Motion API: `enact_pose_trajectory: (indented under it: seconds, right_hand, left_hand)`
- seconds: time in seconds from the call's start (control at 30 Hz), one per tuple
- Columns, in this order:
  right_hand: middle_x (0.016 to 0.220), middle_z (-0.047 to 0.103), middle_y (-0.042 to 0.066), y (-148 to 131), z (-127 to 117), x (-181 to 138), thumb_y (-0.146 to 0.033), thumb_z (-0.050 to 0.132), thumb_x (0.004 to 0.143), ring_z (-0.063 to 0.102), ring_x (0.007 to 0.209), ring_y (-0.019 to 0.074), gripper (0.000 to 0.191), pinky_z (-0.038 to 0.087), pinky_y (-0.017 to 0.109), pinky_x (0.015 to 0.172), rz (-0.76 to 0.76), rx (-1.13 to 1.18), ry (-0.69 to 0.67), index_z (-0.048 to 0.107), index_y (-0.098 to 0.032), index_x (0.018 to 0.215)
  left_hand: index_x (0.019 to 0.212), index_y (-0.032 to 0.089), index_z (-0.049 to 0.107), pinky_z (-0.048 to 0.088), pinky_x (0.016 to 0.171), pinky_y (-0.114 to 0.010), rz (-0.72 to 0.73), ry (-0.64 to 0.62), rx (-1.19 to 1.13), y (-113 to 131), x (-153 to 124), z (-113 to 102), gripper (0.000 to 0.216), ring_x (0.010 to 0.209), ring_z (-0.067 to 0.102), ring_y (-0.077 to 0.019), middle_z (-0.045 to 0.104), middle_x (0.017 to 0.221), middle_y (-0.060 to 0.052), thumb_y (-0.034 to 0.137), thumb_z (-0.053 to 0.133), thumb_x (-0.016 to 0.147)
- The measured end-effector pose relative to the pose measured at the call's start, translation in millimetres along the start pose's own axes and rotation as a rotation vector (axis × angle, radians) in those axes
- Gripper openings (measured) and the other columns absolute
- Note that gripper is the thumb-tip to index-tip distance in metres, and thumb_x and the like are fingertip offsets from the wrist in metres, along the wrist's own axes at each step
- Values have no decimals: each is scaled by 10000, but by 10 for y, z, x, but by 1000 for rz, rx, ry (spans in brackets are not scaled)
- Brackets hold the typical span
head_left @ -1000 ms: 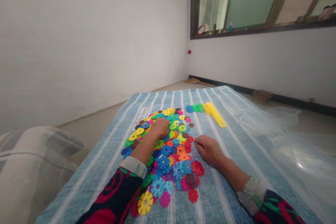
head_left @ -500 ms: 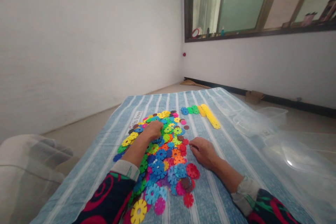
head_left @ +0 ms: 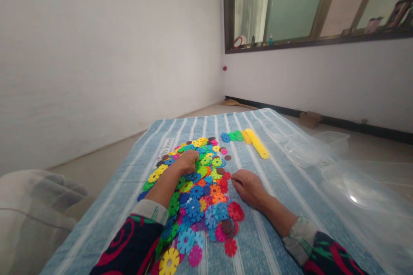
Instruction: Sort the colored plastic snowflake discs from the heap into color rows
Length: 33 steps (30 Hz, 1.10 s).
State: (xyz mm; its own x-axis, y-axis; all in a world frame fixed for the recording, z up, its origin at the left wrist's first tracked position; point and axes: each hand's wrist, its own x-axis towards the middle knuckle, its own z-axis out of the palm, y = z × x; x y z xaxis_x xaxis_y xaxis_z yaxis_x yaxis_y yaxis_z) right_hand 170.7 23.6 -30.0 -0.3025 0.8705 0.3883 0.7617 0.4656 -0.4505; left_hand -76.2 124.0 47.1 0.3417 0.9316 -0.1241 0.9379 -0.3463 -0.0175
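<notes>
A heap of colourful plastic snowflake discs (head_left: 195,210) lies spread over the striped cloth. My left hand (head_left: 187,163) reaches into the far part of the heap, its fingers curled down among green and blue discs. Whatever those fingertips grip is hidden. Just right of the heap, my right hand (head_left: 248,184) rests low over the cloth with fingers closed, their tips close to some red discs (head_left: 224,182); I cannot make out anything in them. Further back lies a row of yellow discs (head_left: 258,144), overlapping in a line, with green discs (head_left: 237,135) and a blue disc (head_left: 225,137) to its left.
Blue-and-white striped cloth (head_left: 258,240) covers the table. Clear plastic boxes (head_left: 364,206) stand along the right side. Pale fabric (head_left: 32,206) drapes over something at the lower left. A small cardboard box (head_left: 310,119) sits on the floor by the wall.
The view has shifted slightly. My left hand has moved very little among the discs, and my right hand stays beside the heap. The discs look unchanged.
</notes>
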Motion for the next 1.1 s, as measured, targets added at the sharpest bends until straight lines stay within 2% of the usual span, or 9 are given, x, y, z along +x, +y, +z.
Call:
enact_pose_trajectory:
  seconds: [0.23, 0.43, 0.53, 0.7, 0.77, 0.87, 0.97, 1.1]
  right_hand:
    - [821, 634, 22, -5, 1, 1, -168, 520, 823, 561, 806, 154, 122, 367, 243, 726, -7, -8, 8, 638, -199, 836]
    - [820, 647, 31, -14, -7, -6, -168, 515, 820, 572, 802, 162, 138, 385, 253, 725, -8, 28, 20, 648, -199, 835]
    - [855, 673, 41, -9, 20, -11, -178, 517, 815, 594, 815, 170, 172, 411, 266, 749, 15, 115, 90, 657, -202, 913]
    - [698, 639, 9, 5, 59, -27, -251, 520, 831, 582, 639, 141, 263, 437, 241, 648, 65, 303, 199, 610, -171, 1064]
    - [711, 638, 9, 6, 47, -34, -249, 517, 835, 583, 647, 138, 238, 438, 237, 651, 47, 339, 189, 617, -173, 1037]
    - [804, 660, 33, 4, 16, -42, -223, 499, 844, 601, 749, 151, 166, 435, 245, 705, 2, 341, 152, 648, -185, 907]
    - [793, 657, 36, 3, -3, -43, -222, 496, 847, 596, 745, 152, 158, 427, 242, 691, 14, 334, 134, 650, -184, 842]
    - [702, 622, 13, 7, -13, -28, -226, 499, 838, 563, 665, 136, 159, 398, 227, 629, 57, 322, 141, 630, -187, 757]
  left_hand:
    - [713, 159, 590, 393, 626, -244, -27, 26, -53, -6, -85, -99, 189, 779, 561, -192, 578, 747, -19, 94, 598, 536]
    - [657, 165, 574, 357, 578, -201, -10, 83, -171, -1, -193, -257, 27, 661, 520, -118, 522, 626, 39, 148, 562, 640]
    - [617, 164, 554, 328, 544, -193, 47, 155, -311, 184, -259, -254, 40, 594, 463, -96, 457, 569, 56, 178, 559, 654]
    - [614, 158, 566, 300, 528, -198, 210, 124, -441, 731, -366, -76, 105, 553, 415, -83, 444, 553, 53, 227, 563, 693]
    - [631, 159, 584, 300, 533, -201, 261, 102, -437, 921, -393, 10, 126, 563, 436, -87, 482, 565, 43, 243, 559, 720]
    - [651, 163, 599, 313, 549, -206, 258, 97, -392, 1082, -409, 99, 112, 587, 466, -98, 535, 594, 25, 237, 563, 727]
    - [691, 169, 622, 344, 575, -211, 244, 93, -387, 1087, -401, 114, 117, 620, 506, -111, 584, 632, 12, 256, 563, 742]
    - [740, 178, 641, 398, 645, -224, 196, 135, -334, 894, -350, 37, 150, 711, 568, -134, 636, 722, -4, 260, 522, 779]
